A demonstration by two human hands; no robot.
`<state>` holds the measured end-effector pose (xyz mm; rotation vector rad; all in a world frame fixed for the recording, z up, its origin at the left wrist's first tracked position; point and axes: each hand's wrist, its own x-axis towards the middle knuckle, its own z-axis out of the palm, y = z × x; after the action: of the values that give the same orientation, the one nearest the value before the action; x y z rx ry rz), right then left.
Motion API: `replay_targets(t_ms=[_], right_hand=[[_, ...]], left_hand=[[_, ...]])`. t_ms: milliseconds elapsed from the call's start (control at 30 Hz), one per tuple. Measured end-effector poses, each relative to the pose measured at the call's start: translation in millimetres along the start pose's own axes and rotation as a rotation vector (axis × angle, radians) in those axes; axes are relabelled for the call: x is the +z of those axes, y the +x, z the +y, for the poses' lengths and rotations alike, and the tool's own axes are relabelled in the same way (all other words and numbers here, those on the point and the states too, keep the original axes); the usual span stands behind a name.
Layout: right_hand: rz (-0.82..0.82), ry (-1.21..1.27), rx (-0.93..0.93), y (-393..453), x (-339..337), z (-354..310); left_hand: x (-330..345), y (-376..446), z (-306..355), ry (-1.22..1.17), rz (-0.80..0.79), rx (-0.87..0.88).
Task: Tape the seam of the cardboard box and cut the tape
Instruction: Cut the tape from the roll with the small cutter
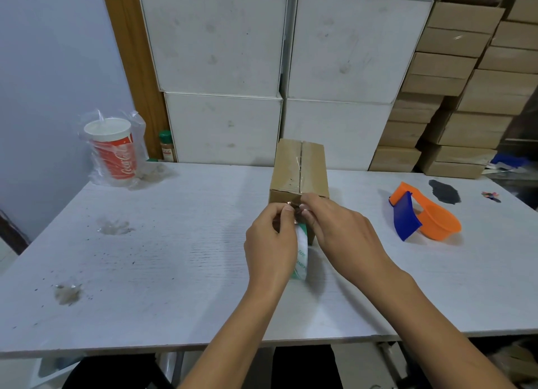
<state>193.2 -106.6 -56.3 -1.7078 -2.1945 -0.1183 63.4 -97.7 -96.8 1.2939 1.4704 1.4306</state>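
Observation:
A small brown cardboard box (300,170) stands in the middle of the white table, its top seam running away from me under clear tape. A roll of clear tape (302,257) with a green-and-white core hangs in front of the box's near face. My left hand (269,246) grips the roll, thumb and fingers pinched at its top. My right hand (334,228) pinches the tape beside the left fingers, just at the box's near top edge. What the fingertips hold between them is partly hidden.
An orange and blue tape dispenser (422,214) lies on the table (145,257) to the right. A red paper cup in a plastic bag (115,152) stands at the back left. White cartons (221,77) and stacked brown boxes (454,97) line the back.

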Motion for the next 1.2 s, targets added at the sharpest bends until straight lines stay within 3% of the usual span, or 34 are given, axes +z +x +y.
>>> replay_targets(t_ms=[1000,1200], right_hand=[[0.099,0.055,-0.014,-10.2,14.7,17.9],[0.169,0.152,0.081,-33.3,19.9,30.5]], left_hand=[[3.6,-5.3,-1.1,-0.037,-0.027,-0.015],[0.1,-9.8,-2.0,-0.042,-0.049,-0.008]])
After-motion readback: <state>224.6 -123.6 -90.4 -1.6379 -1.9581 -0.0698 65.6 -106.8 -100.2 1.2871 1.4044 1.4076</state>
